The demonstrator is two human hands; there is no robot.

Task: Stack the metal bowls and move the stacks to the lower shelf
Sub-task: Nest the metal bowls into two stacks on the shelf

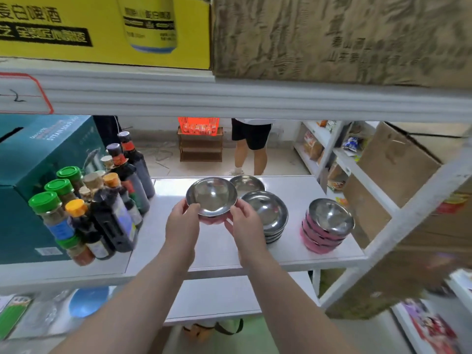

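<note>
A metal bowl with a pink outside (211, 198) is held tilted above the white middle shelf (219, 249). My left hand (182, 223) grips its left rim and my right hand (244, 223) grips its right rim. Just right of it stands a stack of plain metal bowls (267, 213). Behind that lies a single metal bowl (246, 183). Farther right is a stack of pink-sided metal bowls (325, 226). The lower shelf (217, 300) shows beneath, between my forearms.
Sauce bottles and spice jars (102, 200) crowd the shelf's left side beside a teal box (33, 180). A white shelf post (398, 221) slants at the right. Cardboard boxes sit on the shelf above. A person (251, 146) stands beyond the shelf.
</note>
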